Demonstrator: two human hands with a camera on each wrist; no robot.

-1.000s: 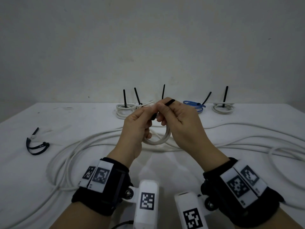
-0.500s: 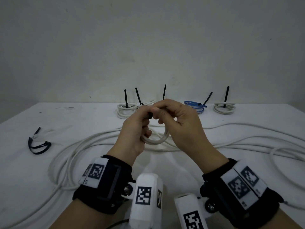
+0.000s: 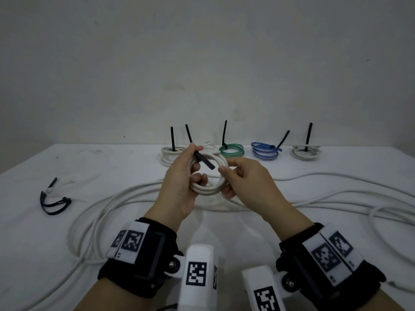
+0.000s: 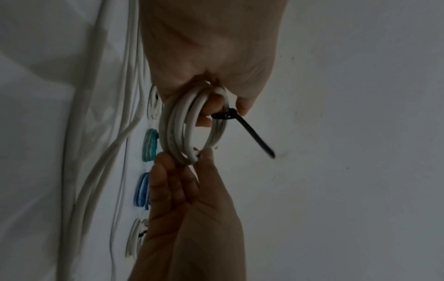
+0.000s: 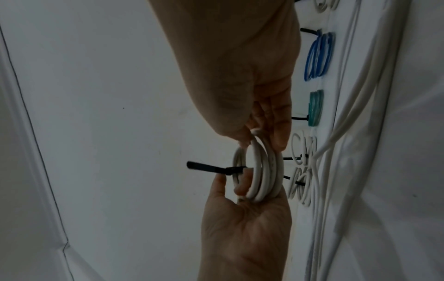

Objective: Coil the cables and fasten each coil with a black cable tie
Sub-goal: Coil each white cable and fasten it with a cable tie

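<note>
I see my left hand point(image 3: 179, 187) holding a small white cable coil point(image 3: 210, 173) up over the table point(image 3: 33, 232). Its fingers curl through the ring, and its thumb pinches the black cable tie point(image 3: 204, 161) around the coil. The tie's loose end sticks out toward my right hand point(image 3: 244, 182). That hand pinches the far side of the coil between thumb and fingers.
</note>
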